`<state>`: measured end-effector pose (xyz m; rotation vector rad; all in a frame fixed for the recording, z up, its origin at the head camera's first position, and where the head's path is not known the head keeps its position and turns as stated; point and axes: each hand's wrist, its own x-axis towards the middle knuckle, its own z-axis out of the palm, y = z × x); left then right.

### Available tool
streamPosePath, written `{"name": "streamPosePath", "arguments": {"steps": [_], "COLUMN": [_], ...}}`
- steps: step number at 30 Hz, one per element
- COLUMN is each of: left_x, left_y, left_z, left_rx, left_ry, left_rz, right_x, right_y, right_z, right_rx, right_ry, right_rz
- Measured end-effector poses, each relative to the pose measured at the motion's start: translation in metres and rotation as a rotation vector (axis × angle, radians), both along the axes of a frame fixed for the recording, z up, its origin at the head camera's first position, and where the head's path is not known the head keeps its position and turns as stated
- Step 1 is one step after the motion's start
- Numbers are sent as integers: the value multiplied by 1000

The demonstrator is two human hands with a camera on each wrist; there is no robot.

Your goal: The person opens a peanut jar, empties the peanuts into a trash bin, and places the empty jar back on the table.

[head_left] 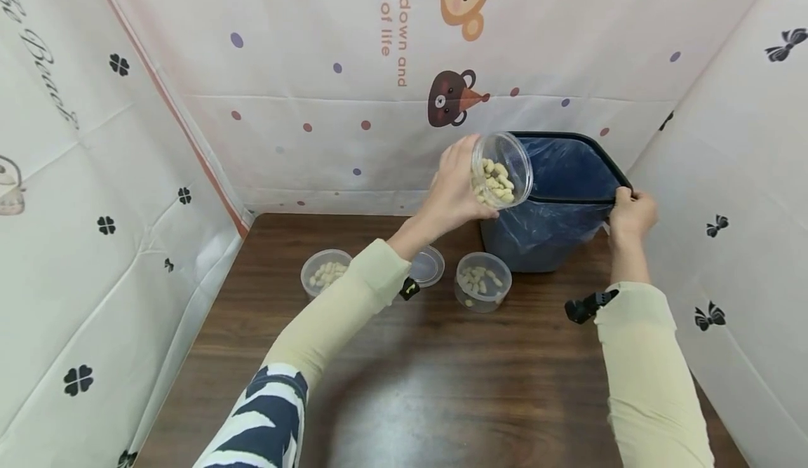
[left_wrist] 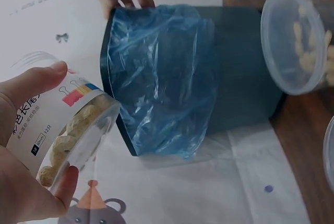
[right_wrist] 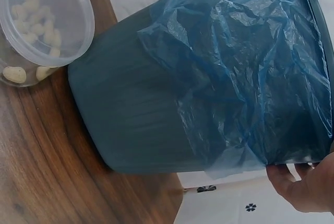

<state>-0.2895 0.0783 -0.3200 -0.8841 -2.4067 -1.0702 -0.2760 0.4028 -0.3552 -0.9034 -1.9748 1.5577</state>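
Observation:
My left hand [head_left: 456, 184] grips a clear plastic jar [head_left: 507, 145] tilted on its side, its mouth facing the viewer. Peanuts [head_left: 496, 182] lie inside along the lower wall. In the left wrist view a white printed label [left_wrist: 39, 122] wraps the jar, and the thumb and fingers curl around it. The jar is at the left end of a dark blue-green bin [head_left: 533, 243] lined with a translucent blue bag [left_wrist: 162, 83]. At the bin's right corner, my right hand [head_left: 633, 215] holds the black rim [head_left: 609, 163], fingers curled over it.
In front of the bin stands a clear tub [head_left: 482, 306] of peanuts, seemingly lidded. A second peanut tub [head_left: 306, 276] stands further left, partly behind the left sleeve. Between them lies a clear round lid [head_left: 429, 268]. Patterned sheets [head_left: 284, 159] border the brown wooden table [head_left: 480, 398].

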Motion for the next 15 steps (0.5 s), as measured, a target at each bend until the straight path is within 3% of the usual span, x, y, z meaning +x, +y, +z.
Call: {"name": "streamPosePath", "arguments": {"steps": [5, 12, 15], "left_x": [-17, -39, -45], "left_y": [21, 47, 54], "left_z": [17, 40, 44], "left_rx": [-142, -458, -572], "left_ry": [30, 201, 236], "left_rz": [57, 139, 142], "right_x": [-1, -2, -2], "right_y": [0, 0, 0], "right_z": [-1, -2, -3], "right_rx": [49, 115, 139], "right_ry": [-1, -31, -55], "right_rz": [-11, -25, -24]}}
